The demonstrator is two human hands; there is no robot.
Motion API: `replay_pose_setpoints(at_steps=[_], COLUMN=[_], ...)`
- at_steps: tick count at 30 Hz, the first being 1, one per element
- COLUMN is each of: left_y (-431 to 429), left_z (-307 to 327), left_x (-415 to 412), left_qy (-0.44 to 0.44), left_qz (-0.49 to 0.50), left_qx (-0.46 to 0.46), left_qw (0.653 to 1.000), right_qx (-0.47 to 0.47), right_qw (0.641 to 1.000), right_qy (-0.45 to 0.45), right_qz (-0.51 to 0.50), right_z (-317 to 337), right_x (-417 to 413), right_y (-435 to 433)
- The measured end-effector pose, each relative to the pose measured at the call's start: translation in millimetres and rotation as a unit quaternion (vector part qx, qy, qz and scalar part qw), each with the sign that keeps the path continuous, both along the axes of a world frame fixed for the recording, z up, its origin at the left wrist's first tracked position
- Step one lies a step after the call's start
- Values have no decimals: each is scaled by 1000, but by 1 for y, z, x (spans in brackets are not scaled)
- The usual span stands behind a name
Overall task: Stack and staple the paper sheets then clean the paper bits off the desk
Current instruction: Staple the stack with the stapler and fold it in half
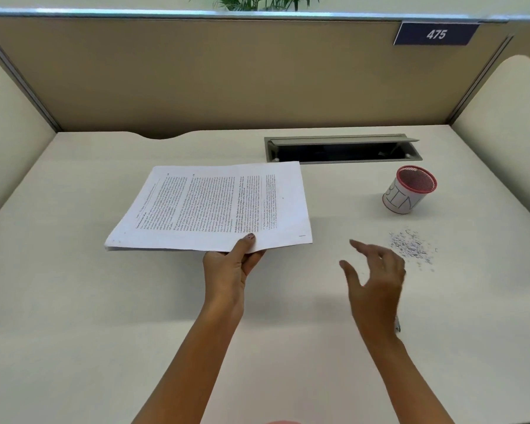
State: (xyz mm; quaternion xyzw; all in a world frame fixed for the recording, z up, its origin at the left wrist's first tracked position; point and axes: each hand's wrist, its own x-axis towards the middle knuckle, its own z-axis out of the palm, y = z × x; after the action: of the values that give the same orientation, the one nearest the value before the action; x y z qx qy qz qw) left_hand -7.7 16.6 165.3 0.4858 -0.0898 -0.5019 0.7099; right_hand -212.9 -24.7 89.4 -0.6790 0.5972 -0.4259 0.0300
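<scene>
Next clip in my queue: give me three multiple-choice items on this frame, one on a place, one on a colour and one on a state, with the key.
1. Where do the paper bits lie?
A. inside the cable slot
B. on the desk, on the near side of the BIN cup
C. on the partition ledge

2. What colour is the BIN cup's mesh?
A. blue
B. black
C. red

3. What is the left hand doing?
A. pinching the near edge of the stack of sheets
B. lying flat on the desk
C. holding a stapler

Key:
1 B, the bits are scattered on the bare desktop in front of the cup.
2 C, the rim and the mesh inside are red.
3 A, the thumb lies on top of the stack's near edge.
</scene>
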Motion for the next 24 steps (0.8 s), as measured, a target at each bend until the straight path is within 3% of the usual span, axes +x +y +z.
replay_pose_setpoints(at_steps=[5, 18, 21, 24], left_y=[4, 11, 13, 13], left_z=[11, 57, 64, 71], left_x=[4, 12, 8, 5], left_qy=[-49, -86, -216, -459], left_qz=[-15, 6, 33, 61], left_qx=[24, 42, 41, 17], left_qw=[998, 995, 975, 886], right_qx=[-47, -62, -39, -6], right_qw=[981, 950, 948, 940], right_qy=[-86, -185, -225, -273], right_qz=[168, 242, 222, 204], right_z=[53, 116, 125, 135], right_x=[41, 73, 81, 87], right_y=[0, -13, -14, -12])
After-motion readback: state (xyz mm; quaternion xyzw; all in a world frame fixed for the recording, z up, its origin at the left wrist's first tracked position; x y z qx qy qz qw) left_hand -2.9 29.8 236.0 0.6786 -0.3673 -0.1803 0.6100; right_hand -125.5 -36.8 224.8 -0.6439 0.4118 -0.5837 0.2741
